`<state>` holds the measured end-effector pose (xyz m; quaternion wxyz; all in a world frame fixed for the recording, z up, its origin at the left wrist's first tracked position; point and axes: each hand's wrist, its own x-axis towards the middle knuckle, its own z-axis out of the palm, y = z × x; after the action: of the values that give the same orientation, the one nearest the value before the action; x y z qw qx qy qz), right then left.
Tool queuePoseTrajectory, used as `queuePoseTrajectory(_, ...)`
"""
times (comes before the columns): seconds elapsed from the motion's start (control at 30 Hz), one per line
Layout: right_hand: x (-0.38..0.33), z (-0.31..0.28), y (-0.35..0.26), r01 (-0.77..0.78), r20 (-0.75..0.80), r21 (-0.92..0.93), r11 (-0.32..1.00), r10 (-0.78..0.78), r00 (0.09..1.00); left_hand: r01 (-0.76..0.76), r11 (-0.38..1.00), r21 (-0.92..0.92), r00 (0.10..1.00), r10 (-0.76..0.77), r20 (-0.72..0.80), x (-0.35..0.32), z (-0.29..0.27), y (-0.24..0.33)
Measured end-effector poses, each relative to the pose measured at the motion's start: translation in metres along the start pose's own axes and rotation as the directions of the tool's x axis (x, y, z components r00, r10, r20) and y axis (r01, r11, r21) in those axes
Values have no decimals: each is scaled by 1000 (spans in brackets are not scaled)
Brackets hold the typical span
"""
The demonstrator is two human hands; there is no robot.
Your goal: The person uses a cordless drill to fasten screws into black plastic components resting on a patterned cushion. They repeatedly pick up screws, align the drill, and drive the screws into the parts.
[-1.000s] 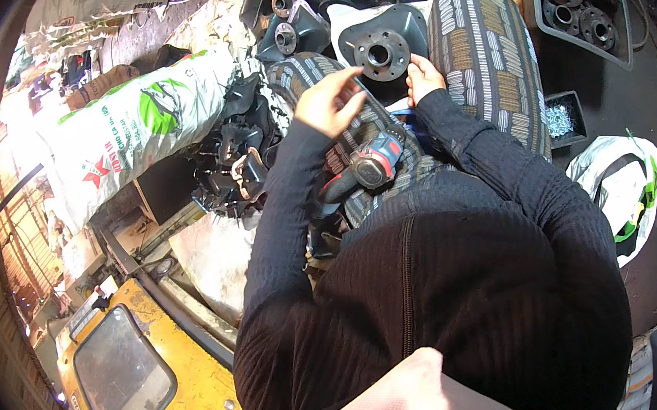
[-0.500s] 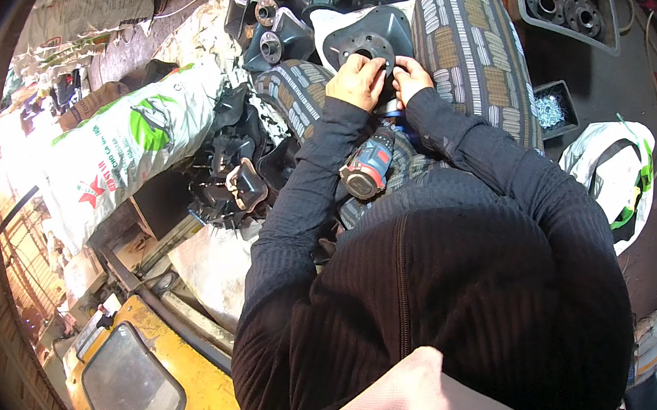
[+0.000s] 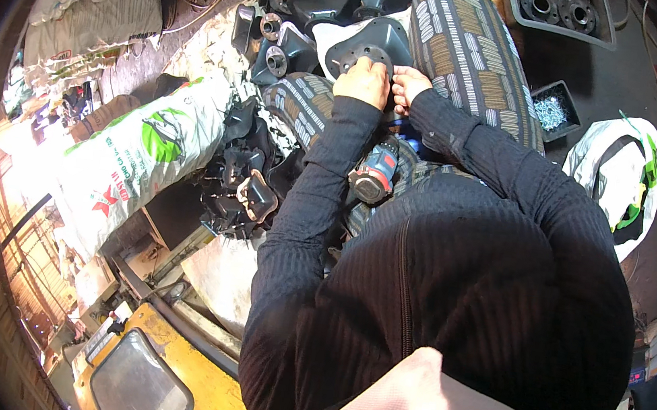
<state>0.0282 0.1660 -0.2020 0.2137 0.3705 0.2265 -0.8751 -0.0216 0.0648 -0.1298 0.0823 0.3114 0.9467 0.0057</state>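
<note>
A black moulded part with a round, holed flange [image 3: 355, 52] rests on white material at the top middle. My left hand [image 3: 363, 83] lies over the near side of the flange, its fingers curled against it. Close on its right, my right hand [image 3: 410, 85] is pinched by the flange's edge; what its fingertips hold is too small to make out. Below the hands, between my forearms, lies a blue and black cordless drill [image 3: 375, 168] with a red patch, partly on patterned fabric.
A patterned cushion [image 3: 475, 56] lies right of the part. Further right are a small tray of screws [image 3: 551, 110], a bin of round metal flanges [image 3: 565, 12] and a white bag [image 3: 628, 170]. Several black parts [image 3: 281, 50] are piled left, beside a large white sack [image 3: 144, 148].
My left hand has moved a little right and further over the flange, nearer my right hand. The whole view has shifted slightly; the drill stays between my arms.
</note>
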Motion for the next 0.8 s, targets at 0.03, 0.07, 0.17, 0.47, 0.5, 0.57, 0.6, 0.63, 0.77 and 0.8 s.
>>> queuePoseTrajectory(0.03,-1,0,0,-15,-25,-6,1000,14,1000,10,1000,-20,1000,-10,-3,3,-1,0)
queuePoseTrajectory(0.07,0,1,0,2,-33,-27,1000,-3,999,33,998,-46,998,-31,48,7,-2,-2)
queuePoseTrajectory(0.17,-2,0,2,21,-35,-71,997,-24,999,70,997,-42,992,-65,111,15,-2,-3)
queuePoseTrajectory(0.47,-3,4,1,17,-125,-249,968,-49,991,-18,996,-83,998,23,66,16,3,-15)
queuePoseTrajectory(0.5,-3,5,1,12,-125,-261,965,-46,991,-15,994,-111,996,24,85,15,3,-16)
queuePoseTrajectory(0.57,-2,7,0,1,-133,-243,970,-34,991,-30,987,-158,997,41,67,17,4,-18)
queuePoseTrajectory(0.6,-2,8,0,1,-129,-238,971,-32,991,-29,986,-165,997,40,68,17,4,-19)
queuePoseTrajectory(0.63,-1,9,0,-7,-129,-236,972,-24,991,-26,985,-170,996,40,79,17,3,-20)
queuePoseTrajectory(0.77,1,9,0,-10,-135,-135,991,-9,991,-27,968,-248,993,55,107,13,1,-26)
queuePoseTrajectory(0.8,2,7,1,-2,-127,-104,995,-12,992,-47,959,-281,991,80,108,10,1,-26)
